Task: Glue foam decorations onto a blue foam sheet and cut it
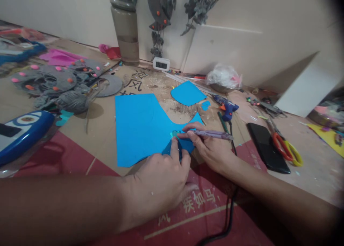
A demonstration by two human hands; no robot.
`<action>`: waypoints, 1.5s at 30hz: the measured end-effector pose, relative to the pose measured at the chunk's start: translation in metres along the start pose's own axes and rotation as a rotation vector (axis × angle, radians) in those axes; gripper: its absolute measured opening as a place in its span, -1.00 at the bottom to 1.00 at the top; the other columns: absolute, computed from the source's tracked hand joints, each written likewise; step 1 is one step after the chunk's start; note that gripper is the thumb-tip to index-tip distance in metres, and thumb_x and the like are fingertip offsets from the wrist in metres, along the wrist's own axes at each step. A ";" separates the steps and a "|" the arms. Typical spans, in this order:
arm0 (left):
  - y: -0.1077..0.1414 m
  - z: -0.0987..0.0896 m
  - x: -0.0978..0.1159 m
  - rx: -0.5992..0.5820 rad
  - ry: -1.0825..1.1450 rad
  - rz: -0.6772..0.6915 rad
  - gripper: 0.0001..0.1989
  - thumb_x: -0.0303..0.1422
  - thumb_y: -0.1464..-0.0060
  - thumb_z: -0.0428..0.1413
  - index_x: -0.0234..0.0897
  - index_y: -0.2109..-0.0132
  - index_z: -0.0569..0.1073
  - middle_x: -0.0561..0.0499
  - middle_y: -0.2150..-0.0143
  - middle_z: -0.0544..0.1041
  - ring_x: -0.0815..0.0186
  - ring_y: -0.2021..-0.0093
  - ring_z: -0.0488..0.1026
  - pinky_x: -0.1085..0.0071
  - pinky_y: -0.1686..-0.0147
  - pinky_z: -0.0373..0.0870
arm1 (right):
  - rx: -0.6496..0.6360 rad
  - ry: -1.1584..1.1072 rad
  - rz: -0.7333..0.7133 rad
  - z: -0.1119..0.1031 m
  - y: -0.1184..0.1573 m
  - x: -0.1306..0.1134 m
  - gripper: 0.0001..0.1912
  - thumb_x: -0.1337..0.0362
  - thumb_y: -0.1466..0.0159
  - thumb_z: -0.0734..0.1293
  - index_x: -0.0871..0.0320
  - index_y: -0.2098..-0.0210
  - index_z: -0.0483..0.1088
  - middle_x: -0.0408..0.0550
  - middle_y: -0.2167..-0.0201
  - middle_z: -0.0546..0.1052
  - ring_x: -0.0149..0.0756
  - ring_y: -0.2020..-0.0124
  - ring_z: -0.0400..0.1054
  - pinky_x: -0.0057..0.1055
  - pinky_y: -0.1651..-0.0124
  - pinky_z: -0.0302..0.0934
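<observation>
A large blue sheet [137,126], with a curved cut edge on its right, lies on the work surface. On its right part sits a small teal cut-out piece [175,134]. My left hand [163,178] presses that piece against the sheet with an outstretched index finger, the other fingers resting beside it and the thumb spread. A slim purple pen [212,133] is pinched in my right hand [212,149], its tip at the teal piece's edge. My fingers partly cover the piece and the tip.
Beyond the sheet lie another blue piece [188,93] and a glue gun [228,109]. To the right are a black phone [264,145] and scissors [286,149]. Grey felt decorations [51,79] and a blue-white device [24,135] occupy the left. A black cable [229,217] crosses the front.
</observation>
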State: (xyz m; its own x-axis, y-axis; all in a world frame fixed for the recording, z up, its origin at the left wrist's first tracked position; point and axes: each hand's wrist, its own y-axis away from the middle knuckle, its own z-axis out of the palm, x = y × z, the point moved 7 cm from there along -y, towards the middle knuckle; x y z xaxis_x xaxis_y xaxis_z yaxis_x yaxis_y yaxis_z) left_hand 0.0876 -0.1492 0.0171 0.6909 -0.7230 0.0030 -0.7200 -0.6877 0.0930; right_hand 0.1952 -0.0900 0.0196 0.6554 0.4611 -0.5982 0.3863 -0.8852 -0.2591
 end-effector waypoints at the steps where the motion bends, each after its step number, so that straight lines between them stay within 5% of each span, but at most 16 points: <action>1: -0.001 0.000 0.000 -0.015 0.004 0.003 -0.26 0.05 -0.27 -0.02 -0.55 -0.29 0.31 -0.78 -0.29 0.20 -0.10 0.31 0.64 0.22 0.53 0.52 | -0.011 -0.042 0.013 0.001 0.001 0.001 -0.79 0.15 -0.48 0.16 0.04 0.06 0.38 -0.04 0.11 0.64 -0.22 0.12 0.58 -0.26 0.14 0.47; 9: -0.002 0.003 0.000 -0.045 0.019 0.000 -0.23 0.04 -0.29 -0.06 -0.55 -0.35 0.25 -0.79 -0.31 0.16 -0.08 0.35 0.64 0.21 0.56 0.51 | 0.130 -0.193 0.028 -0.014 0.001 -0.003 -0.73 0.09 -0.45 0.21 0.06 0.04 0.45 -0.04 0.17 0.57 -0.26 0.12 0.48 -0.25 0.02 0.38; 21: -0.002 0.003 0.000 -0.027 0.053 0.018 -0.22 0.04 -0.27 -0.03 -0.60 -0.32 0.27 -0.80 -0.28 0.22 -0.12 0.33 0.63 0.21 0.58 0.48 | 0.024 -0.106 0.054 0.004 -0.026 -0.009 -0.77 0.11 -0.43 0.21 0.10 0.25 0.38 -0.04 0.32 0.54 -0.24 0.27 0.48 -0.29 0.23 0.37; 36: -0.001 0.001 0.001 -0.017 0.063 0.020 -0.19 0.04 -0.27 -0.01 -0.66 -0.33 0.26 -0.85 -0.26 0.18 -0.20 0.27 0.63 0.16 0.53 0.54 | 0.016 -0.021 -0.003 0.004 -0.031 -0.018 -0.76 0.15 -0.43 0.20 0.09 0.34 0.34 -0.08 0.41 0.52 -0.26 0.35 0.43 -0.29 0.25 0.28; 45: -0.002 -0.002 0.001 -0.011 0.022 0.029 -0.21 0.05 -0.26 0.01 -0.62 -0.32 0.30 -0.81 -0.24 0.24 -0.08 0.33 0.64 0.23 0.51 0.55 | 0.018 0.015 -0.020 0.004 -0.033 -0.019 -0.75 0.21 -0.41 0.21 0.10 0.39 0.35 -0.09 0.42 0.51 -0.29 0.36 0.42 -0.33 0.25 0.25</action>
State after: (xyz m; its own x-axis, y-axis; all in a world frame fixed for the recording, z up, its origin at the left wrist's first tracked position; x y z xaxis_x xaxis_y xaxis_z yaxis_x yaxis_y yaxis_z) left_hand 0.0897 -0.1490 0.0190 0.6714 -0.7405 0.0277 -0.7388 -0.6659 0.1038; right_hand 0.1675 -0.0700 0.0365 0.6576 0.4793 -0.5812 0.3879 -0.8768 -0.2841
